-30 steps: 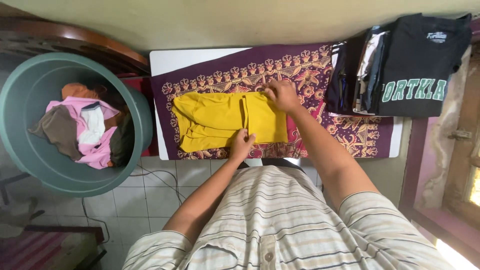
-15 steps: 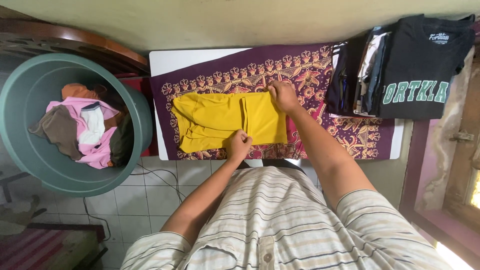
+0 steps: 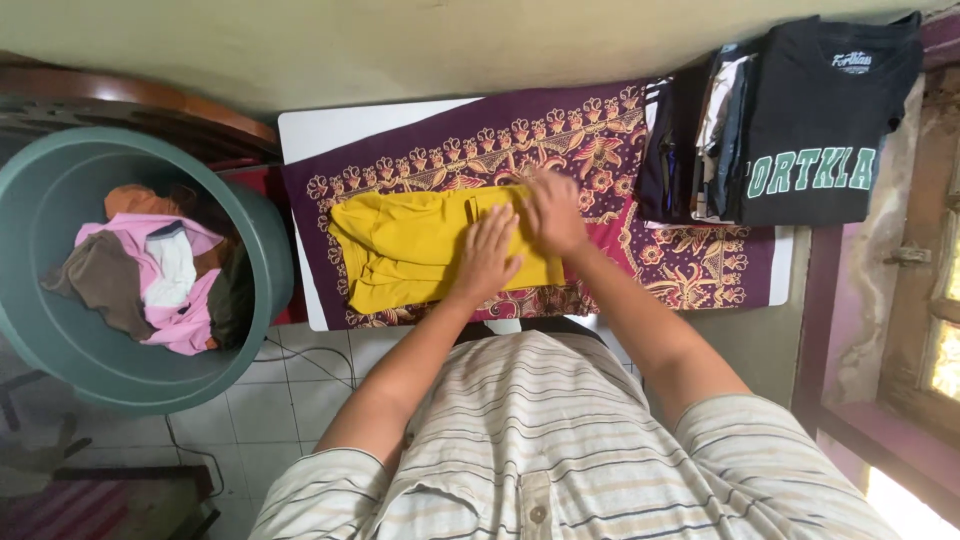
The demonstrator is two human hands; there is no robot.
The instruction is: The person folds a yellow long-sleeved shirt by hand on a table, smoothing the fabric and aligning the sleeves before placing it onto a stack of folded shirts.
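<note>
Pressing now: both my palms flat on the folded yellow garment, smoothing it down.
Left hand: fingers spread, open and flat on the yellow cloth near its right half, gripping nothing.
Right hand: flat too, touching the garment's right end, just beside the left hand; nothing pinched that I can see.
Garment's place: lying on the patterned maroon cloth that covers the white table, about mid-table.
Handling: looks soft, light and limp, so I judge it creases easily and slides little; best taken at the folded edges or corners.
Right side: stack of folded dark clothes with a black printed T-shirt on top, well apart.
Left side: green tub holding unfolded laundry, pink, white and brown pieces.
</note>
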